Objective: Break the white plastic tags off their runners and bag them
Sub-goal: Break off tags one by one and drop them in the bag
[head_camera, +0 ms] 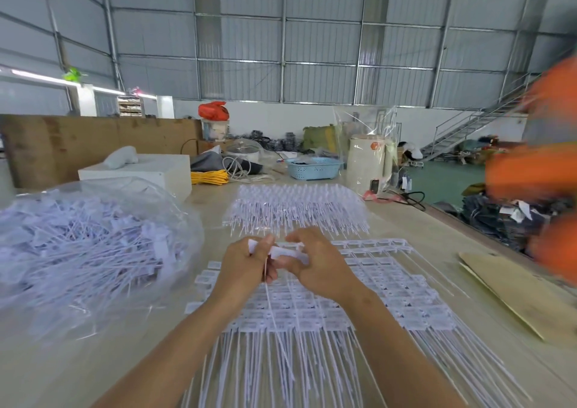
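From the head camera, both hands met above a wooden table (131, 361). The left hand (246, 267) was curled around a white plastic tag (282, 251), with the tag's thin tail hanging down from the fist. The right hand (318, 264) pinched the other end of the same tag, fingers bent over it. The two hands were touching or nearly so; the blur did not let me tell which.

Beneath the hands lay sheets of unbroken tags on runners (327, 307), spread flat on the table, their long tails pointing toward the camera. A second stack of tag sheets (296, 208) lay farther back on the table, apart from the first. To the left sat a clear plastic bag (93, 251) heaped with loose tags.

At the right edge of the table lay a flat piece of cardboard (515, 295). Farther back stood a light blue basket (313, 168), a white box (140, 173), and a coil of yellow cord (209, 177). A blurred orange shape (537, 170) filled the right side.
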Tool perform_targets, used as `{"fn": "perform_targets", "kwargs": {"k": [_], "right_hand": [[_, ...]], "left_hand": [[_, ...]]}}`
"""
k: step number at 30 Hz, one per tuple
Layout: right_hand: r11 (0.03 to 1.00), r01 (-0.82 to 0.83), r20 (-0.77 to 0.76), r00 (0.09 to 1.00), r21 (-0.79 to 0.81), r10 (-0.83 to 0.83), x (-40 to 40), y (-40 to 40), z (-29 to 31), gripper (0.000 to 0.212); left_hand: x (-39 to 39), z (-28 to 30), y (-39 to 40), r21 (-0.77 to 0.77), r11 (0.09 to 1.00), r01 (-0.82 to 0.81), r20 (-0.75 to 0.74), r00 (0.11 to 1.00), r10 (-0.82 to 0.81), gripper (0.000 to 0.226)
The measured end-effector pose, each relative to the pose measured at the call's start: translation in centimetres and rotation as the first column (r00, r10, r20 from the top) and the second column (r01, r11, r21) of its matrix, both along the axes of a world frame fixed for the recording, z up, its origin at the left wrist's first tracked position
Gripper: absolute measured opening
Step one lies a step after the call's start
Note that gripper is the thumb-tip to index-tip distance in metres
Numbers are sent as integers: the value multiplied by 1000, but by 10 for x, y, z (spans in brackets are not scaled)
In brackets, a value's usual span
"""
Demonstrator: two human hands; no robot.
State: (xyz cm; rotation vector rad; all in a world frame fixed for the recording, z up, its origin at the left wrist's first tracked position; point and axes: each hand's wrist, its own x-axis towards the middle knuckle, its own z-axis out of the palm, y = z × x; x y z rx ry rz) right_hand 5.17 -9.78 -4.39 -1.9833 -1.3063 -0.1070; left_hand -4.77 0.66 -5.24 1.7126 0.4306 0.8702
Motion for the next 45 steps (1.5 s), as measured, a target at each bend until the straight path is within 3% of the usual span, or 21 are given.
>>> {"fn": "perform_targets", "kwargs": {"k": [4,7,12,14,16,18,20,22,24,25,28,33,35,41,43,45], "right_hand": [[980,-198,-166,968,-38,189,-3,-4,-1,22],[988,-157,-154,976,-4,155,-1,-3,0,26],[998,-53,-28,998,-27,53,3,-1,-1,35],[998,-39,19,999,-48,40,2,-1,-1,27],[997,-21,129,991,-77,31,0,-1,-1,19],[991,69,332,943,-119,-26,2,-4,-1,21],[981,190,395,905,-50,-155,13,-14,5,26],[959,236,132,957,156,-257,25,-27,13,31],[891,190,-201,973,412,-115,31,-34,20,36],[866,156,-270,963,475,-26,28,-35,23,36],[890,36,-288,951,454,109,12,-28,26,28],[921,-200,-263,919,334,295,-2,-24,25,16],[903,-250,-297,884,350,360,-6,-25,27,19],[856,-181,-314,877,485,364,-16,-19,34,21],[816,-141,-332,864,560,377,-17,-18,36,19],[723,0,-378,852,691,362,-11,-19,37,18]], "left_hand": [[-3,-1,-2,178,982,64,-70,996,-52,45],[-4,2,0,149,983,107,-139,987,-86,42],[-6,6,-6,-23,994,102,-145,984,-105,28],[-6,6,-7,-54,995,89,-144,985,-96,27],[-5,7,-3,-60,995,74,-199,976,-85,29],[-9,9,4,-81,992,92,-303,946,-113,28],[-14,9,9,-125,982,142,-384,906,-180,25],[-17,8,17,-218,968,123,-292,938,-185,24],[-14,6,24,-295,953,68,-124,986,-109,20],[-13,6,25,-317,946,64,-72,993,-91,15],[-7,3,17,-345,930,130,-5,990,-141,11],[2,3,-9,-346,902,260,75,966,-249,53],[4,7,-17,-268,913,307,120,951,-284,51],[1,14,-19,-54,965,258,263,936,-235,41],[-1,17,-18,-87,958,273,331,915,-230,38],[-3,19,-13,-214,924,318,378,899,-221,48]]}}
